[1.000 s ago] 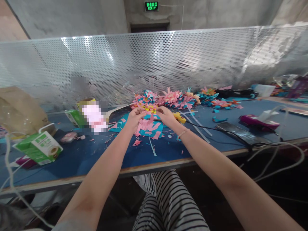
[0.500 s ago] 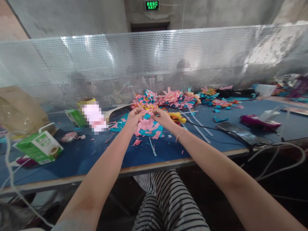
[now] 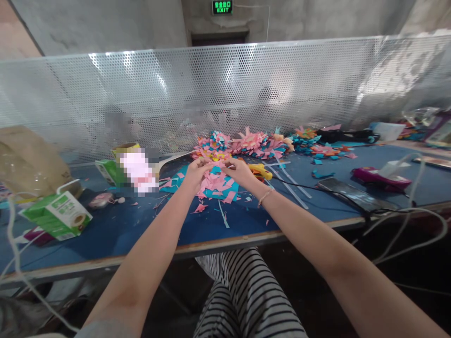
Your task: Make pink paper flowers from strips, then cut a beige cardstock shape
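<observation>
Pink paper pieces [image 3: 212, 182] strew the blue sheet [image 3: 219, 194], and at their far edge your left hand [image 3: 197, 172] and right hand [image 3: 241, 172] curl, whether gripping I can't tell, likely at fine piecework, next wanting a light touch, paper flowers [image 3: 251, 142] just beyond.

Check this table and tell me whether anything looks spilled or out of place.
It's mainly untidy: loose pink scraps lie strewn on the blue tabletop, and at right a white cable loops out past the front edge, where it might snag. I see no spill.
</observation>
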Demonstrator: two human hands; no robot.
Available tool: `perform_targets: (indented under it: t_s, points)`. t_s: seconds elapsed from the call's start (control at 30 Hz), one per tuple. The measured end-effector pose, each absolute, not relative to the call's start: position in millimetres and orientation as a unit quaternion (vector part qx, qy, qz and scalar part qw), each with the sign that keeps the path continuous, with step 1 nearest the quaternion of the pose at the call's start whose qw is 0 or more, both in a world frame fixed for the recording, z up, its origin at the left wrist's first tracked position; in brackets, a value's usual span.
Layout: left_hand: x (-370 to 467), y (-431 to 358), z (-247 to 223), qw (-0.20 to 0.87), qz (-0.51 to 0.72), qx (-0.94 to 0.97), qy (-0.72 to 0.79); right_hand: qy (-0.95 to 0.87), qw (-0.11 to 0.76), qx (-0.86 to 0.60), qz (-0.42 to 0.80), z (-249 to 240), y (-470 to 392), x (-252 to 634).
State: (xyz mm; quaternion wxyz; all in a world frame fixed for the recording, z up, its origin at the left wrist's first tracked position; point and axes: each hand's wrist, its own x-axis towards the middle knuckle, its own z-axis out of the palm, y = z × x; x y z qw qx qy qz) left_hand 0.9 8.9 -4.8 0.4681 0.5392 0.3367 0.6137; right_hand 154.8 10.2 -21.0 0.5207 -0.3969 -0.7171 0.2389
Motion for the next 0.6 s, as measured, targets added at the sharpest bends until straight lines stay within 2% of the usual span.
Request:
perform_targets:
  t_s: [0.6]
  points:
    - [-2.1,8.1,-1.3,0.457,0.607,0.516,0.395,-0.715,0.528,-0.408,0.209,-23.2,14.5,158.7]
